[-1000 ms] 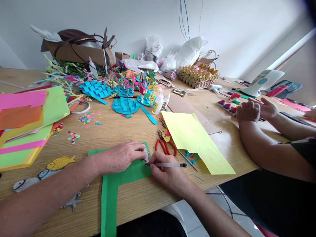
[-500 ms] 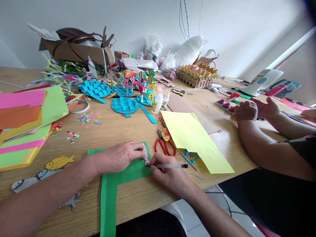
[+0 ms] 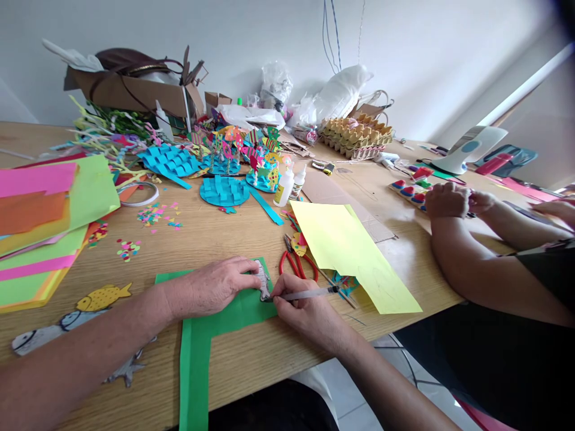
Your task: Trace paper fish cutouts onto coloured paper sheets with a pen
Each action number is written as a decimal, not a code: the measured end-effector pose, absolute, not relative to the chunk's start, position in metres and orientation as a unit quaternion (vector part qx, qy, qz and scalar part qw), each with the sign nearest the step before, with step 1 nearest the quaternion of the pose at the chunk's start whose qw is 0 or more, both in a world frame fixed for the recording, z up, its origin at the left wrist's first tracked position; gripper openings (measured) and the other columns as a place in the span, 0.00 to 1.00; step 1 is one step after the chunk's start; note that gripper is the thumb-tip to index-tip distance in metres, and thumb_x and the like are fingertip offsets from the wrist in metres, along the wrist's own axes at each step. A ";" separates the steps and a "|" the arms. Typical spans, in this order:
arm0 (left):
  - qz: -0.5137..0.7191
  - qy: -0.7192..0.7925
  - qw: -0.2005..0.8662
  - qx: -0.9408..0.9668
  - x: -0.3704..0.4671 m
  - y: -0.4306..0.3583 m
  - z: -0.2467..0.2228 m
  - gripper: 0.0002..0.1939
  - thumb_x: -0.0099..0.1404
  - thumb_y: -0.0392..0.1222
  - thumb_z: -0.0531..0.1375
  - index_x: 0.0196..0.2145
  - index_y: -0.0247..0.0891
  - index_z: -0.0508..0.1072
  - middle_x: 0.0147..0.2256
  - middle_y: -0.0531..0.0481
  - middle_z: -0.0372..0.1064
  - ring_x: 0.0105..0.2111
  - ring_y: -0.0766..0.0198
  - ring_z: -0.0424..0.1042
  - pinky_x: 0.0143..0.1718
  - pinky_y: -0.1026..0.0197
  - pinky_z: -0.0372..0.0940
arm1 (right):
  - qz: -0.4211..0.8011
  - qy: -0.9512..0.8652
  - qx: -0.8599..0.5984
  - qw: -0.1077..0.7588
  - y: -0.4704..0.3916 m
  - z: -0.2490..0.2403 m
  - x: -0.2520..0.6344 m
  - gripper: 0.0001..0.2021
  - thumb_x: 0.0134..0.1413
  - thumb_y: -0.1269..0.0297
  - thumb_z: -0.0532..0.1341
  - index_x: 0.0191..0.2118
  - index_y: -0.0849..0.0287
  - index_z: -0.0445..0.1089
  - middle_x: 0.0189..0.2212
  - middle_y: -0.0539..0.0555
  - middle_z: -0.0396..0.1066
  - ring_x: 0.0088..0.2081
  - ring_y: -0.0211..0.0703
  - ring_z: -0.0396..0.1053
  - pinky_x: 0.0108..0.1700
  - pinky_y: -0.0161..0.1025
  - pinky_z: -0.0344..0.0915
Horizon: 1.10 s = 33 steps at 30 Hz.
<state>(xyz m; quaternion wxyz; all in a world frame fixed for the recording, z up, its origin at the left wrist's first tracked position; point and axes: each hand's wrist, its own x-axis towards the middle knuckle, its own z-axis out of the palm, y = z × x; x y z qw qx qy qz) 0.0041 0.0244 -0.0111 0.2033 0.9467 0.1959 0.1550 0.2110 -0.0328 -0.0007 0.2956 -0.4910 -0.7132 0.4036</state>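
Note:
My left hand (image 3: 213, 288) presses a small grey fish cutout (image 3: 263, 281) flat with its thumb and fingers. Under the fish is an L-shaped piece of green paper (image 3: 224, 323), one arm hanging past the table's front edge. In my right hand (image 3: 305, 317) is a pen with a clear barrel (image 3: 309, 293), gripped close to its tip; the tip is at the fish's lower end on the green paper. Red-handled pliers (image 3: 296, 263) lie just beyond my right hand. A yellow fish cutout (image 3: 103, 296) and grey fish cutouts (image 3: 38, 339) lie partly hidden behind my left forearm.
Yellow paper (image 3: 350, 251) lies right of the pliers. Glue bottles (image 3: 284, 188) stand behind, near woven blue paper pieces (image 3: 224, 191). Coloured sheets (image 3: 40, 227) are stacked at left. Another person's hands (image 3: 449, 200) are beside painted pieces (image 3: 406, 190) at right.
The pen has tilted a little, its back end rising, with the tip still by the fish's lower end. The other person's hands have come closer together. The view shifted slightly.

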 end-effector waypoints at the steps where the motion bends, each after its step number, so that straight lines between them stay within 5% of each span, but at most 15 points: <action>1: 0.154 0.195 0.204 0.947 0.004 0.024 -0.011 0.20 0.66 0.25 0.48 0.46 0.45 0.71 0.48 0.48 0.65 0.50 0.59 0.63 0.52 0.58 0.58 | 0.404 -0.712 -0.492 0.297 -0.033 -0.001 0.211 0.06 0.45 0.77 0.54 0.25 0.59 0.63 0.18 0.45 0.60 0.20 0.32 0.55 0.21 0.29 0.50; 33: 0.086 0.183 0.189 0.961 0.002 0.024 -0.006 0.21 0.65 0.28 0.50 0.50 0.47 0.71 0.48 0.45 0.60 0.48 0.55 0.63 0.50 0.53 0.59 | 0.412 -0.686 -0.520 0.299 -0.028 0.001 0.211 0.06 0.42 0.76 0.54 0.24 0.58 0.60 0.20 0.45 0.58 0.22 0.34 0.55 0.23 0.30 0.51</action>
